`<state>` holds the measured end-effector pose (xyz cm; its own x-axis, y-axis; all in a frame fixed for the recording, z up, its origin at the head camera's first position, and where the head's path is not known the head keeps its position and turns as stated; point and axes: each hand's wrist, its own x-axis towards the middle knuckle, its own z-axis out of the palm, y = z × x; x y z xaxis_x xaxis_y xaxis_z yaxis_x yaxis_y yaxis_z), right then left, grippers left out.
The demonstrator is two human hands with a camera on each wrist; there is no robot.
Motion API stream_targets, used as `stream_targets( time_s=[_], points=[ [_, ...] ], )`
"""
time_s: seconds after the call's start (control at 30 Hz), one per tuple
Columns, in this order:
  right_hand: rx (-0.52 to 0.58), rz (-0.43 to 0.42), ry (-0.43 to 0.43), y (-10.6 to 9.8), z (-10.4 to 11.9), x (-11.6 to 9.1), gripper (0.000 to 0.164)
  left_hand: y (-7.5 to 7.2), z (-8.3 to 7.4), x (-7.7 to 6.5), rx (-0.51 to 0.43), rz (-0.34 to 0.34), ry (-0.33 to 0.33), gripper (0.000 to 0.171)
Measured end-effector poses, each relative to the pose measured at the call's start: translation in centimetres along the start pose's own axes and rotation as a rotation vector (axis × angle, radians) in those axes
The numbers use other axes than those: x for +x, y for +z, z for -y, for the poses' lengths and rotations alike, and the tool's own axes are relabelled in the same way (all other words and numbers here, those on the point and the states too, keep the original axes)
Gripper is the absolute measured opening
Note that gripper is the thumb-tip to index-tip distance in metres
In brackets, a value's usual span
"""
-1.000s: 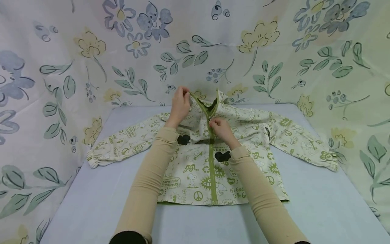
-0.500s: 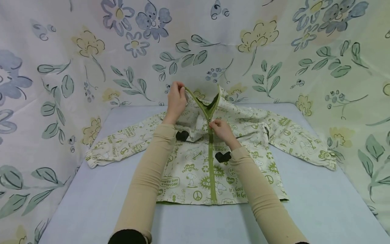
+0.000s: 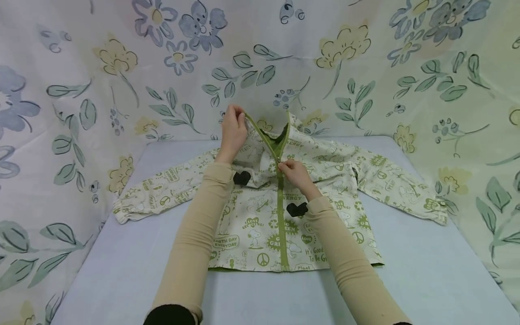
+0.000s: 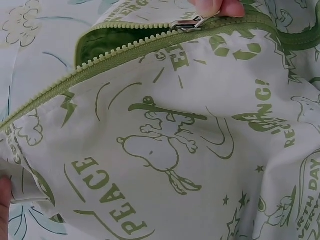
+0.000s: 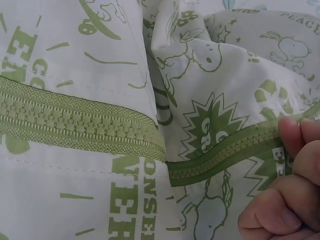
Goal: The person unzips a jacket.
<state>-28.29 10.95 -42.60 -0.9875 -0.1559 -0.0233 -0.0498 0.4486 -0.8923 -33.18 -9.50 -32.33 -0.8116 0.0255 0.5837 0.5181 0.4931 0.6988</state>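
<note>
A white zip-up jacket (image 3: 253,212) with green cartoon prints lies front up, its body towards me. My left hand (image 3: 233,133) pinches the upper left zip edge near the collar and holds it raised. At the upper chest, my right hand (image 3: 296,175) pinches the pull of the metal zip slider (image 4: 187,23). Above the slider the two toothed edges stand apart in a V, showing the green inside (image 3: 277,143). Below it the green zip (image 3: 282,225) is joined down to the hem. In the right wrist view, curled fingers (image 5: 277,205) meet at the zip.
The left sleeve (image 3: 162,192) and right sleeve (image 3: 402,189) spread out to either side on the pale table (image 3: 260,295). A flower-patterned cloth (image 3: 260,40) hangs behind and along both sides. Black bands (image 3: 172,315) circle the forearms.
My left hand has moved up and left with the zip edge, and the V at the collar has widened. My right hand stays at almost the same spot on the zip.
</note>
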Motion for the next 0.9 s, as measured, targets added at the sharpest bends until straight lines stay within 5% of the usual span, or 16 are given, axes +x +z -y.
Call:
stream_targets(
  time_s=[0.2,0.9],
  points=[
    [-0.034,0.015,0.007,0.1,-0.4,0.0,0.033,-0.4,0.0,0.1,0.012,-0.019,-0.046,0.016],
    [-0.084,0.047,0.063,-0.1,-1.4,-0.3,0.033,-1.0,-0.2,1.0,0.035,-0.106,-0.035,0.014]
  ],
)
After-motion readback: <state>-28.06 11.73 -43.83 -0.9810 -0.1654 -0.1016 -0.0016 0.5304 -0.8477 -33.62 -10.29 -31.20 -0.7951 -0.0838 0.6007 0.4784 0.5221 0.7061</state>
